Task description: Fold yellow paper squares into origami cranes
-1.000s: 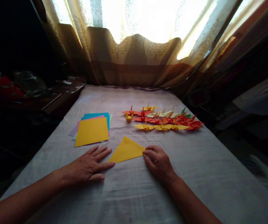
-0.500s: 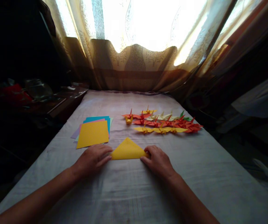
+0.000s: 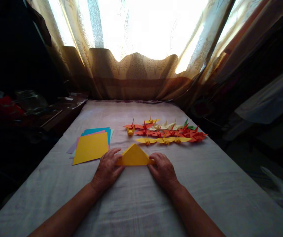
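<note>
A yellow sheet of origami paper, folded into a triangle with its peak pointing away from me, is between my hands. My left hand pinches its left corner between thumb and fingers. At the opposite corner, my right hand grips the paper the same way. The fingertips cover both corners. Just beyond my left hand lies a fanned stack of square paper, yellow on top, with blue, pink and lilac edges showing. Folded paper cranes in red, yellow, cream and green stand in rows beyond my right hand.
A pale cloth covers the surface under everything. Curtains hang at the far end before a bright window. To the left, a dark side table carries a glass jar. White fabric hangs at the right.
My left hand has moved inward along the paper and its thumb now reaches further under the corner. Both hands still hold the triangle. The whole view has shifted slightly.
</note>
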{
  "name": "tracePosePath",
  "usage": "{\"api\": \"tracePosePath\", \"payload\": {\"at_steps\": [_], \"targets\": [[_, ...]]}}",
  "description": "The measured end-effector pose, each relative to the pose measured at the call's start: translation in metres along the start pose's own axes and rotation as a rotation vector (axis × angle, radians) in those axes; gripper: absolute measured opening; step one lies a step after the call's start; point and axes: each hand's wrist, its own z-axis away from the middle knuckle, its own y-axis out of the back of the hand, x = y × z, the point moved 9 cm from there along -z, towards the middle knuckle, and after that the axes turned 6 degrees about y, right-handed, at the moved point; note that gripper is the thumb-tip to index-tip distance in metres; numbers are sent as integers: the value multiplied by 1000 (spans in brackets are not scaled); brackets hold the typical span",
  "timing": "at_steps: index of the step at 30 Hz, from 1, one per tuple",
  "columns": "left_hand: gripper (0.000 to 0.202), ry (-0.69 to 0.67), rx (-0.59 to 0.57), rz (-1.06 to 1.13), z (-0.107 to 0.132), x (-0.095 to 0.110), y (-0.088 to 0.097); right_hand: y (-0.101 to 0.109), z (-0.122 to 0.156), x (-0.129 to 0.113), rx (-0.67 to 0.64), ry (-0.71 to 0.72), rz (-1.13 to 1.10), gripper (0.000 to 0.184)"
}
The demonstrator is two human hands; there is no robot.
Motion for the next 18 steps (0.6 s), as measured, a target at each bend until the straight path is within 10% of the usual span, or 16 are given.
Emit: {"api": "tracePosePath", "payload": {"at_steps": [7,14,18], "targets": [[15,-362,-132,47,13,46,0,7,-2,-2,115,44,21,28],[21,-342,-221,-28,15,55,-13,22,5,-41,-55,225,53,58],[22,-360,-252,-57,17,56,-17,14,9,-53,-187,337,4,35]]}}
